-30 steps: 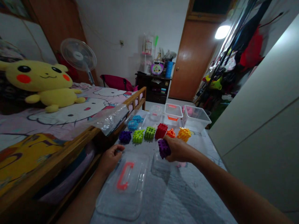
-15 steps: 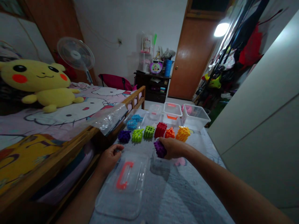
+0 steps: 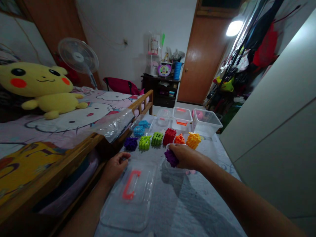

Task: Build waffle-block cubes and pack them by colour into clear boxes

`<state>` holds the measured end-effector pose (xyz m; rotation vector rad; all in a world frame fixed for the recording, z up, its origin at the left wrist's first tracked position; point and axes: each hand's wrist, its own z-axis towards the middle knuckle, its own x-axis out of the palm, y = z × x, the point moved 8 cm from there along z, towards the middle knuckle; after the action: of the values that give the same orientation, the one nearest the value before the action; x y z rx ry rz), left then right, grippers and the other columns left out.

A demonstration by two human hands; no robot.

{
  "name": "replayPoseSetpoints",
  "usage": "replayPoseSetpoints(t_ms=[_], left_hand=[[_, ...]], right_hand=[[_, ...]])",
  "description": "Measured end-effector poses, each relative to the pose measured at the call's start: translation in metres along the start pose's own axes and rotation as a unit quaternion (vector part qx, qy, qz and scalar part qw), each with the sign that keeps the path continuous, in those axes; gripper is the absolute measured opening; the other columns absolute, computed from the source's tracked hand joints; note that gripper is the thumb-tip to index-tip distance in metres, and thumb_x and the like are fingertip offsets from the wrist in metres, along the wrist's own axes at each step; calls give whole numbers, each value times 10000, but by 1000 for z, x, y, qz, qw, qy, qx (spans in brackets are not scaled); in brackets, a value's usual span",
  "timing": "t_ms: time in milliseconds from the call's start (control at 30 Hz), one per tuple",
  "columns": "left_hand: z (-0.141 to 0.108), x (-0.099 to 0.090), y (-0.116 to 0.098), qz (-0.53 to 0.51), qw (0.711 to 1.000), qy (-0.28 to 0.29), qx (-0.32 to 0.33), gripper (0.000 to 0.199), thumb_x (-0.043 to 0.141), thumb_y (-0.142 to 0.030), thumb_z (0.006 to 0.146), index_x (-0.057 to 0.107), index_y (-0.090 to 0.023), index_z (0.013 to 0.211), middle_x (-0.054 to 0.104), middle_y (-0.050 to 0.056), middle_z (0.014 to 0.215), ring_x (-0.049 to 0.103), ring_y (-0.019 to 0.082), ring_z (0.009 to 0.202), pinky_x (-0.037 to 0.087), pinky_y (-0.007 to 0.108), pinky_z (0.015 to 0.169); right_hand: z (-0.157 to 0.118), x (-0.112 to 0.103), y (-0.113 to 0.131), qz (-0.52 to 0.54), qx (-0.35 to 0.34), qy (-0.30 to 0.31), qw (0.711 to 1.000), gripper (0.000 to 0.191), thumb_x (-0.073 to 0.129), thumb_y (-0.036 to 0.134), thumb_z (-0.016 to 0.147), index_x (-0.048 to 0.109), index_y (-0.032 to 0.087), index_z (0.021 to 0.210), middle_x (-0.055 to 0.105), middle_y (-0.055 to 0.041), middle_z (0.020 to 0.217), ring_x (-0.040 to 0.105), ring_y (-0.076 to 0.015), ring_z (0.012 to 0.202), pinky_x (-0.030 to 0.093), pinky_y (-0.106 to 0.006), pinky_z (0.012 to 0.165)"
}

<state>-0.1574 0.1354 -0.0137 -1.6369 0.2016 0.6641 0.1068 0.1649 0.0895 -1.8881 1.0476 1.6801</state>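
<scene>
The purple lattice block (image 3: 171, 158) is sitting in the right hand (image 3: 186, 156), its fingers wrapping over it, just above a clear plastic box (image 3: 170, 169) and near a row of coloured blocks. The left hand (image 3: 115, 168) is hovering beside a clear lid (image 3: 145, 200) with an orange handle, its fingers curling; whether they are pinching anything, I cannot tell.

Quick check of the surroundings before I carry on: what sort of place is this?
Probably a bedroom at home: a wooden bed with a Hello Kitty cover, a Pikachu plush on it, and a pedestal fan nearby.
</scene>
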Motion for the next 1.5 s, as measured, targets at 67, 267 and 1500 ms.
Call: replayPoseSetpoints(t_ms=[67, 267, 1500], left_hand=[[-1, 0, 0, -3, 1000, 2, -1, 394, 555, -420, 641, 654, -165, 924, 488, -61, 532, 425, 117, 461, 323, 224, 461], [2, 1, 4, -12, 1000, 0, 8, 402, 577, -426, 632, 660, -163, 924, 496, -59, 533, 438, 119, 467, 324, 218, 456], [0, 3, 3, -24, 999, 18, -29, 456, 567, -453, 622, 621, -155, 963, 502, -58, 559, 440, 112, 464, 330, 219, 444]], right_hand=[[2, 2, -3, 5, -2, 5, 1000, 404, 689, 194, 690, 538, 171, 1064, 671, -114, 1009, 646, -250, 930, 425, -282, 691], [8, 14, -23, 7, 23, 24, 999, 394, 648, 221, 747, 523, 172, 1117, 678, -123, 1035, 654, -240, 921, 446, -292, 707], [8, 13, -26, -66, 50, 112, 990, 274, 478, 58, 851, 678, 112, 1030, 723, -170, 986, 688, -236, 873, 495, -305, 700]])
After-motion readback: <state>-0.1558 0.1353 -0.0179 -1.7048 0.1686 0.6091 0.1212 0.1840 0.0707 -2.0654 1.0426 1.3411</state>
